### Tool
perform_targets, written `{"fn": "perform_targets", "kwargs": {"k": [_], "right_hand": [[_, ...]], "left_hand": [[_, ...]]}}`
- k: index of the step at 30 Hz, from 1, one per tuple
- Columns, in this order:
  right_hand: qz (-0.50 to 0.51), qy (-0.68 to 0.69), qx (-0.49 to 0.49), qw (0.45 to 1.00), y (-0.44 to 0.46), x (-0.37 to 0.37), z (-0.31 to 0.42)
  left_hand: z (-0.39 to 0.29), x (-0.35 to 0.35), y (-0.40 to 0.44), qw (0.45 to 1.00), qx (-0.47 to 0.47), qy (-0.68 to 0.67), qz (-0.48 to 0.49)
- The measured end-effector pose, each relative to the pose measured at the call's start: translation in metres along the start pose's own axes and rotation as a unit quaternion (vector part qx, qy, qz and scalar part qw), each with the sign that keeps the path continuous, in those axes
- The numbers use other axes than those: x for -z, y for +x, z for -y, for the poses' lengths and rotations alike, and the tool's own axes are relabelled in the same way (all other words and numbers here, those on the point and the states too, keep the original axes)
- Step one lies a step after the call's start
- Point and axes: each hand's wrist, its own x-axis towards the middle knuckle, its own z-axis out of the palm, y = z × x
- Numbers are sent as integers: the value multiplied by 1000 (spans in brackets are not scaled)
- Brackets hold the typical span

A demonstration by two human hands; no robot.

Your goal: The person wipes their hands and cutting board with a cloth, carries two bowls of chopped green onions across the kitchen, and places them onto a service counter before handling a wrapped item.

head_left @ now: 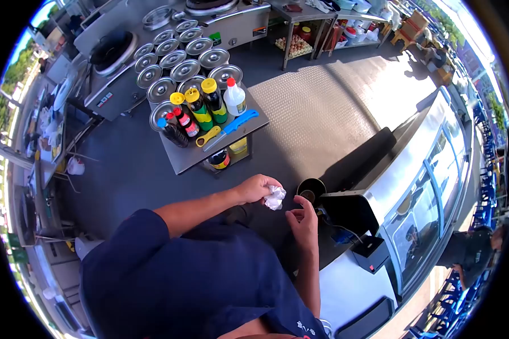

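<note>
My left hand is closed on a crumpled white paper or tissue, which sticks out past its fingertips. To the right of the paper my right hand is raised, its fingers apart and curved, holding nothing. A round dark bin or pot stands just beyond my right hand. Past my left hand is a metal table bearing sauce bottles, a white bottle with a red cap, a blue-handled knife and a yellow peeler.
Lidded metal containers fill the table's far part. A glass-fronted counter runs along the right, with a black box near me. Wok stoves stand at the back left. A person in dark clothes is beyond the counter.
</note>
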Motion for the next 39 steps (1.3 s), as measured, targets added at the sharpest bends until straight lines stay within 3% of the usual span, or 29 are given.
{"fn": "perform_targets", "kwargs": {"k": [5, 7, 9, 12, 16, 17, 18, 21, 23, 25, 28, 30, 31, 34, 39], "right_hand": [[39, 12, -70, 997, 137, 45, -32], [53, 16, -109, 992, 178, 59, -44], [15, 59, -128, 990, 220, 73, -52], [51, 23, -127, 990, 265, 92, -46], [108, 29, -131, 985, 338, 98, -58], [131, 22, -133, 982, 352, 99, -60], [157, -11, -124, 980, 370, 98, -59], [225, -34, -103, 968, 420, 91, -73], [250, -69, -81, 962, 447, 84, -69], [267, -90, -57, 958, 467, 79, -55], [279, -93, -52, 954, 489, 71, -35], [280, -85, -62, 954, 501, 62, -25], [280, -85, -71, 954, 501, 60, -24], [273, -91, -101, 952, 499, 54, -14], [263, -104, -132, 950, 496, 57, -9]], "left_hand": [[-38, 64, 106, 992, -29, -90, -84], [-68, 79, 139, 993, -20, -29, -110], [-98, 97, 171, 991, -22, -59, -114], [-137, 115, 187, 986, -29, -154, -51], [-169, 144, 182, 980, -116, -109, -116], [-163, 152, 181, 971, -162, -41, -172], [-173, 160, 170, 961, -152, -37, -226], [-212, 189, 111, 884, -89, 7, -459], [-206, 231, 71, 775, -194, 30, -601], [-231, 269, 24, 697, -240, -18, -676], [-189, 361, -33, 654, -188, 7, -733], [-159, 417, -50, 694, -31, 83, -715], [-137, 439, -51, 695, -30, 78, -714], [-110, 465, -38, 707, 120, 187, -671], [-58, 501, -18, 710, 122, 341, -604]]}}
